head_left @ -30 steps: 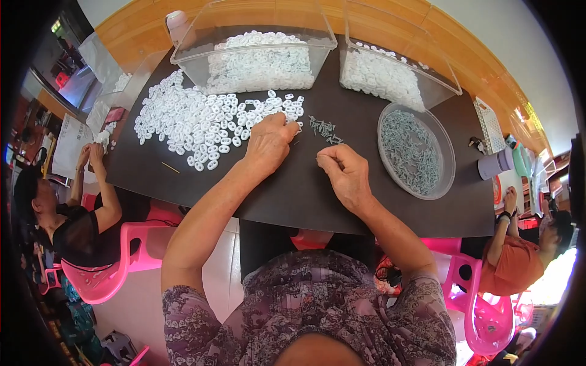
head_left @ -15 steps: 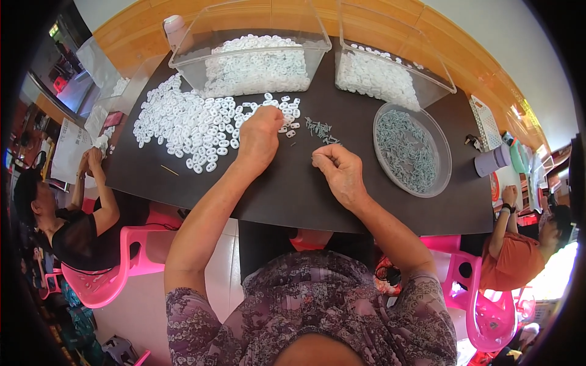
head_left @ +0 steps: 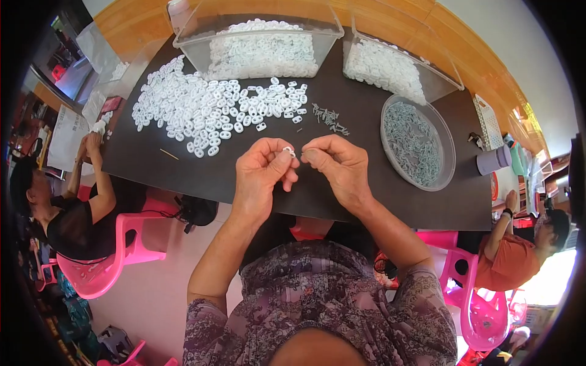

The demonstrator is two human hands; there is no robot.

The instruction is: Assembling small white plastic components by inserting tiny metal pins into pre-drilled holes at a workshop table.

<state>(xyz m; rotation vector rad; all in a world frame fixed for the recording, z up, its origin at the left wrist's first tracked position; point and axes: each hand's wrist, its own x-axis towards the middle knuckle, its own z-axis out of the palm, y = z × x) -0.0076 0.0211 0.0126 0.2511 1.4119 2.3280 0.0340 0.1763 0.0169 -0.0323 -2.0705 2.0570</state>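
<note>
My left hand (head_left: 259, 174) is closed, pinching a small white oval piece with two holes (head_left: 289, 150) between thumb and forefinger. Just beside it, my right hand (head_left: 343, 171) is closed in a pinch; whatever its fingertips hold is too small to name. Both hands are over the near part of the dark table (head_left: 207, 177), their fingertips almost meeting. Beyond the left hand spreads a heap of similar white pieces (head_left: 183, 104). A little cluster of grey screws (head_left: 329, 118) lies beyond the right hand, with one loose screw (head_left: 300, 129) beside it.
Two clear bins (head_left: 256, 68) (head_left: 390, 76) of white pieces stand at the back. A round tub (head_left: 452, 160) of grey screws is at right, near a purple cup (head_left: 493, 160). A thin stick (head_left: 169, 154) lies at left. Co-workers (head_left: 67, 213) (head_left: 519, 250) sit at both sides.
My left hand has drawn back from the white heap toward me with a white piece in it. My right hand has come slightly nearer, and the two hands now meet closely.
</note>
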